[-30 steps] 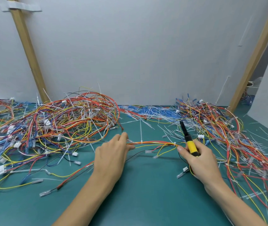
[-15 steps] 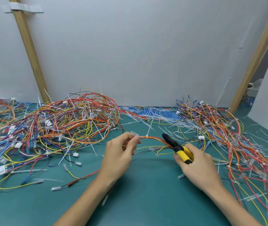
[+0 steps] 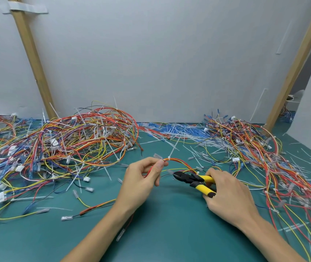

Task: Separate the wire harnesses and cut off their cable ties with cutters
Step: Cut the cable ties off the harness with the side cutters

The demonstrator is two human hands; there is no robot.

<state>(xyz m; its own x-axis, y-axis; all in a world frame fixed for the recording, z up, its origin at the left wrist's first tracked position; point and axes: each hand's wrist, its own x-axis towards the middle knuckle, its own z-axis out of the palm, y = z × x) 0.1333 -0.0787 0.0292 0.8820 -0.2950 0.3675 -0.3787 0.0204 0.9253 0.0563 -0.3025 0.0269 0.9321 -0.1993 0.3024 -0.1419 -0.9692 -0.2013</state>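
My left hand (image 3: 141, 178) pinches a small wire harness (image 3: 179, 162) of red, orange and yellow wires, lifted above the green mat. A white cable tie (image 3: 172, 152) wraps the bundle just right of my fingertips, its tail sticking up. My right hand (image 3: 228, 191) grips yellow-handled cutters (image 3: 194, 180). Their black jaws point left, slightly apart, just below the harness and right of my left fingers. The jaws are near the tie but apart from it.
A big tangled pile of harnesses (image 3: 65, 146) fills the left of the mat (image 3: 160, 224). Another spread of wires (image 3: 264, 157) runs down the right side. Cut white and blue ties (image 3: 179, 131) litter the back. Wooden posts (image 3: 31, 57) lean on the wall.
My left hand lifted the harness off the mat and now pinches it. The cutters swung from pointing away to pointing left, and their jaws moved in under the bundle.
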